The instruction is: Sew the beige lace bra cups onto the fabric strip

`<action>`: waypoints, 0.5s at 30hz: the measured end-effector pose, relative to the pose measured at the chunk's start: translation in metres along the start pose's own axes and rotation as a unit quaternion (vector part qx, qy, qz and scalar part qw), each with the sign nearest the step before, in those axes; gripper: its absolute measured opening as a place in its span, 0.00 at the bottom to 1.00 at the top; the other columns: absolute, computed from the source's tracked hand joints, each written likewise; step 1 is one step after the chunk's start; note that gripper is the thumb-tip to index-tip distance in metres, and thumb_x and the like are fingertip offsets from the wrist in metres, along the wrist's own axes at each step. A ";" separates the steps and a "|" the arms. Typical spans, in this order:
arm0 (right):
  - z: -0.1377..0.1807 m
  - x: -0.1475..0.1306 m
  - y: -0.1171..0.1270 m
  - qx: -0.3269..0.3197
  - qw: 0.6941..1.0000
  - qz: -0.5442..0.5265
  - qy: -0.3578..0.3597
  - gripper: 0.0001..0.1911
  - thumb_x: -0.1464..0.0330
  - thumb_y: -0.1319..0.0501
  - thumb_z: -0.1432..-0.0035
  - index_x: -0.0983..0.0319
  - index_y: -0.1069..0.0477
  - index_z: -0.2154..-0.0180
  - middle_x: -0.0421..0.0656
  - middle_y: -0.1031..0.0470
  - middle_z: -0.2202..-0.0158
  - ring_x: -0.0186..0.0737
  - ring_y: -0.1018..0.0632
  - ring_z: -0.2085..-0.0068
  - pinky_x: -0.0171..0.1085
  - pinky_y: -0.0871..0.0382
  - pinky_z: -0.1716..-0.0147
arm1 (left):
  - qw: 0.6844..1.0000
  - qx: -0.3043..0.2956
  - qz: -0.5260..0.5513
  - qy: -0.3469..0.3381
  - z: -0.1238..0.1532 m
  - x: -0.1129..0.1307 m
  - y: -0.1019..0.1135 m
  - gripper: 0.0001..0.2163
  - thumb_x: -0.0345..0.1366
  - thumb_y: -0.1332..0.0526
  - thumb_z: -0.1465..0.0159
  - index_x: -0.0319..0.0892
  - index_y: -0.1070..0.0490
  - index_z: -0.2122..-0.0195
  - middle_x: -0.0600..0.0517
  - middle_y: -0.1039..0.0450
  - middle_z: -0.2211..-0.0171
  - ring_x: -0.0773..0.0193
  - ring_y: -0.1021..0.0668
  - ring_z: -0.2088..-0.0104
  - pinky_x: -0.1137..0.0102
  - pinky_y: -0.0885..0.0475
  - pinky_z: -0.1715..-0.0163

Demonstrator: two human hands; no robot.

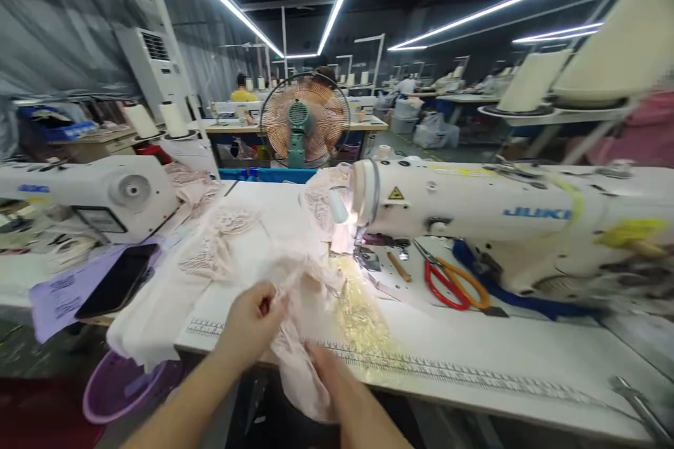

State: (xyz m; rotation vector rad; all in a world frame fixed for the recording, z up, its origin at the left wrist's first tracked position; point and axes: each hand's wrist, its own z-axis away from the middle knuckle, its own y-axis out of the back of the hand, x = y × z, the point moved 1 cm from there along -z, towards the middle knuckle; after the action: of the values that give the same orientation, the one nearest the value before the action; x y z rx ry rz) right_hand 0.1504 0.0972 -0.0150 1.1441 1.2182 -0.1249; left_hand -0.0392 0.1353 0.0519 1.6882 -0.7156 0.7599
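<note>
My left hand (251, 323) is closed in a pinch on a piece of pale pink fabric (302, 295) at the front edge of the white sewing table (474, 344). My right hand (329, 368) grips the same fabric from below, with the cloth draped over its fingers. The fabric runs up toward the needle area (358, 242) of a white sewing machine (474, 214), whose lamp lights the cloth. More pink lace pieces (210, 252) lie to the left of my hands.
Red and orange scissors (453, 280) lie under the machine arm. A black phone (119, 280) rests on purple paper at the left, with a purple bin (113, 386) below. A second machine (105, 193) stands left. A fan (304, 119) faces me; other workers sit farther back.
</note>
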 end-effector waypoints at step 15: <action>0.055 0.003 -0.002 0.073 0.737 -0.651 -0.167 0.26 0.57 0.32 0.55 0.64 0.27 0.55 0.49 0.22 0.65 0.46 0.22 0.62 0.44 0.32 0.57 | 0.828 -0.373 0.402 0.117 0.090 -0.068 -0.063 0.32 0.66 0.43 0.51 0.37 0.26 0.68 0.43 0.26 0.70 0.56 0.25 0.69 0.68 0.30 0.72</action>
State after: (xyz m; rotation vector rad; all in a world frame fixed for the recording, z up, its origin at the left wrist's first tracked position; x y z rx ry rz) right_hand 0.1876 0.0571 -0.0242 0.1484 1.4745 -1.4472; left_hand -0.0203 0.0670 -0.0563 0.5202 -1.3578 1.0468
